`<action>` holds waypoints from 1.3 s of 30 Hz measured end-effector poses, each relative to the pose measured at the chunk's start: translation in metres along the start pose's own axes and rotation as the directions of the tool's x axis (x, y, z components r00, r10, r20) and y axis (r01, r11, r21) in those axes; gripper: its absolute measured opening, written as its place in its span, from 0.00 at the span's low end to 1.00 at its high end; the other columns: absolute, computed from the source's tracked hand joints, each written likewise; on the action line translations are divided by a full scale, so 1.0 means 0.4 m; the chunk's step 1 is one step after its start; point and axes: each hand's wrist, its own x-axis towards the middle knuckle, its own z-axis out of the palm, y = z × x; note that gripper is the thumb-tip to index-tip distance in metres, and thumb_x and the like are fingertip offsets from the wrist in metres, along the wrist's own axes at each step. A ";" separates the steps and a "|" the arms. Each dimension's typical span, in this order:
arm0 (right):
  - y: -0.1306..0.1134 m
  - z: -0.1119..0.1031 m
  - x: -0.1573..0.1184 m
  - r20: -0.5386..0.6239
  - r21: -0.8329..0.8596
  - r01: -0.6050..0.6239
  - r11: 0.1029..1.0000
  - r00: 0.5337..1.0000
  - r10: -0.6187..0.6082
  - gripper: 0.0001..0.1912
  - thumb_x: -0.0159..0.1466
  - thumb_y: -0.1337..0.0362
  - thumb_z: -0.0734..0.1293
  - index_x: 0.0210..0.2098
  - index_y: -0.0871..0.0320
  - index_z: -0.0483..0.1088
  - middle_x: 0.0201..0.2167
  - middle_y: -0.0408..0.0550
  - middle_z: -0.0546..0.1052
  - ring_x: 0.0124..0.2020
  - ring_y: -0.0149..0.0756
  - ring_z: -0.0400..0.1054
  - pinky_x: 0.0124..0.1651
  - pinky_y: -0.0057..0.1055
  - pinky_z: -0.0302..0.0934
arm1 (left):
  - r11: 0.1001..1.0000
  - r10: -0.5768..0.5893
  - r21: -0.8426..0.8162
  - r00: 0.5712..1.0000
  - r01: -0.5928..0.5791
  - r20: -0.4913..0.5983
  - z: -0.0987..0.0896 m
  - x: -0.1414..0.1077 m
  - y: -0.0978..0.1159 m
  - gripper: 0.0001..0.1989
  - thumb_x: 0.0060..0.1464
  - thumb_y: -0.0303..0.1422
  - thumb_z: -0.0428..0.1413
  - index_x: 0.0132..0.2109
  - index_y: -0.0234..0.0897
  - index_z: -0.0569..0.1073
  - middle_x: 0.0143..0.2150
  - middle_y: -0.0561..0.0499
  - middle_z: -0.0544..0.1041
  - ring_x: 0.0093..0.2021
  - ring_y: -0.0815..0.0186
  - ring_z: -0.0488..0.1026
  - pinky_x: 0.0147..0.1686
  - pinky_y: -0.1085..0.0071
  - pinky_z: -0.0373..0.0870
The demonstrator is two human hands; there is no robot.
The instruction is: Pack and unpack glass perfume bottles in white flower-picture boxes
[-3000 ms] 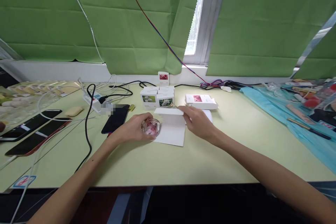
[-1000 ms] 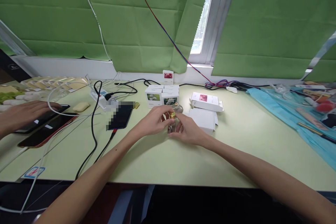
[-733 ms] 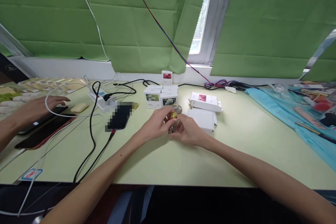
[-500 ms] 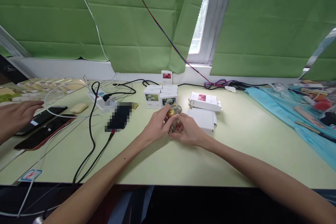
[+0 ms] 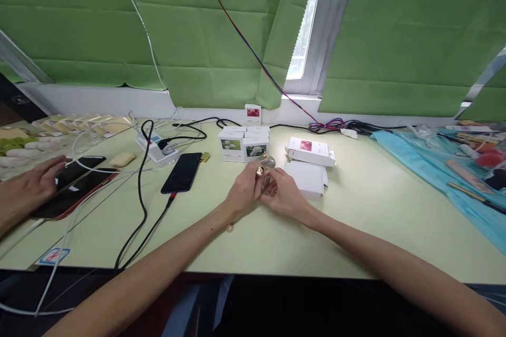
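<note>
Left hand [image 5: 245,187] curves toward right hand [image 5: 285,192], apparently pinching a gold piece [image 5: 260,170].

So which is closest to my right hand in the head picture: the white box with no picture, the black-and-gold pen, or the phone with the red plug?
From your right hand:
1. Plain white box: just beyond it, toward the right.
2. Phone with the red plug: off to the left.
3. Black-and-gold pen: far right.
</note>
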 end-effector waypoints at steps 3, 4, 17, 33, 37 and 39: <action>0.011 0.017 -0.017 -0.047 0.048 -0.027 0.998 0.998 0.029 0.36 0.58 0.72 0.69 0.65 0.61 0.60 0.54 0.58 0.70 0.29 0.29 0.70 0.38 0.36 0.74 | 0.999 0.043 0.030 0.998 -0.042 -0.038 0.012 -0.005 -0.007 0.03 0.69 0.33 0.48 0.47 0.41 0.64 0.36 0.51 0.74 0.29 0.68 0.71 0.28 0.72 0.67; 0.009 0.020 -0.024 -0.071 0.056 -0.021 0.998 0.997 0.025 0.37 0.58 0.72 0.69 0.66 0.60 0.58 0.56 0.60 0.68 0.29 0.29 0.70 0.37 0.36 0.74 | 0.998 0.052 0.036 0.998 -0.051 -0.044 0.013 -0.004 -0.006 0.03 0.69 0.33 0.48 0.47 0.41 0.64 0.36 0.51 0.73 0.30 0.68 0.71 0.28 0.72 0.67; -0.100 0.049 -0.081 0.175 -0.271 0.620 0.736 0.784 -0.596 0.08 0.73 0.64 0.60 0.45 0.59 0.69 0.39 0.52 0.72 0.36 0.37 0.66 0.34 0.32 0.65 | 0.977 -0.140 0.124 0.963 0.172 -0.231 -0.064 0.046 -0.019 0.06 0.64 0.34 0.53 0.38 0.39 0.65 0.30 0.54 0.67 0.26 0.69 0.63 0.28 0.71 0.62; -0.115 0.138 0.040 0.482 -0.687 0.606 0.400 0.793 -0.373 0.11 0.66 0.79 0.61 0.43 0.67 0.74 0.40 0.62 0.77 0.43 0.47 0.71 0.43 0.39 0.65 | 0.849 -0.518 0.364 0.745 0.384 0.421 -0.166 0.054 -0.133 0.06 0.50 0.34 0.54 0.30 0.39 0.75 0.28 0.48 0.79 0.30 0.60 0.73 0.31 0.67 0.64; -0.113 0.105 0.037 0.324 -0.730 0.533 0.428 0.821 -0.469 0.17 0.67 0.79 0.59 0.52 0.67 0.71 0.48 0.63 0.76 0.47 0.48 0.68 0.51 0.43 0.63 | 0.821 -0.561 0.395 0.713 0.412 0.421 -0.187 0.058 -0.146 0.12 0.50 0.37 0.57 0.40 0.37 0.79 0.34 0.47 0.81 0.34 0.58 0.76 0.34 0.67 0.68; -0.109 0.073 0.032 0.207 -0.735 0.475 0.484 0.836 -0.507 0.20 0.68 0.78 0.57 0.56 0.65 0.69 0.51 0.63 0.74 0.50 0.49 0.67 0.54 0.44 0.60 | 0.801 -0.582 0.422 0.717 0.424 0.384 -0.199 0.061 -0.159 0.19 0.52 0.43 0.59 0.45 0.36 0.80 0.39 0.42 0.81 0.40 0.54 0.77 0.42 0.63 0.70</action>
